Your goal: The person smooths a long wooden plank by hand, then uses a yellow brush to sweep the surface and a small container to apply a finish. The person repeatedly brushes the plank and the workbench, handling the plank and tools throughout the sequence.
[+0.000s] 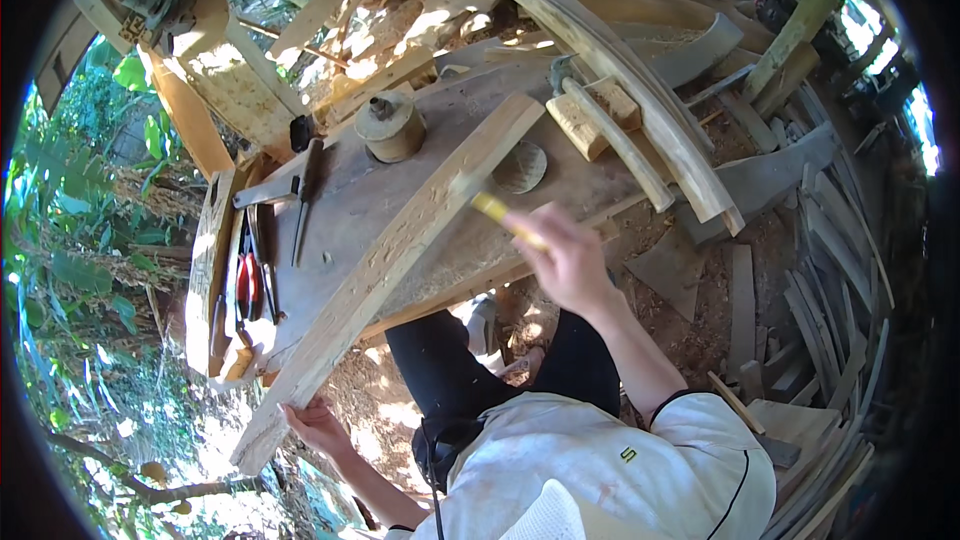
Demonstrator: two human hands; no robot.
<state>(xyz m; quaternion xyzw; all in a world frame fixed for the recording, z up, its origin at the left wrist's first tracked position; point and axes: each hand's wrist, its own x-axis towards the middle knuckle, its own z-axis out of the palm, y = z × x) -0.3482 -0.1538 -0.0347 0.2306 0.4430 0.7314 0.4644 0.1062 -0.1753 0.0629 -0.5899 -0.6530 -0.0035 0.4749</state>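
A long, slightly curved wooden plank (pixel 400 230) lies slantwise across the workbench, its near left end sticking out past the edge. My left hand (pixel 318 427) grips the plank near that end, thumb on the upper side. In my right hand (pixel 568 262) is a brush (pixel 490 206) with a yellow handle. Its pale tip is blurred and lies over the plank's right edge; whether it touches the wood I cannot tell. Small dark marks run along the plank's face. Behind the plank stands a round tan pot (pixel 391 127) with a knob-like top.
Red-handled pliers (pixel 248 280), a saw (pixel 305 190) and other hand tools lie on the left of the workbench (pixel 345 205). A round disc (pixel 520 168) sits right of the plank. An axe-like tool (pixel 615 140) rests by a wooden block (pixel 580 125); boards pile up behind and right.
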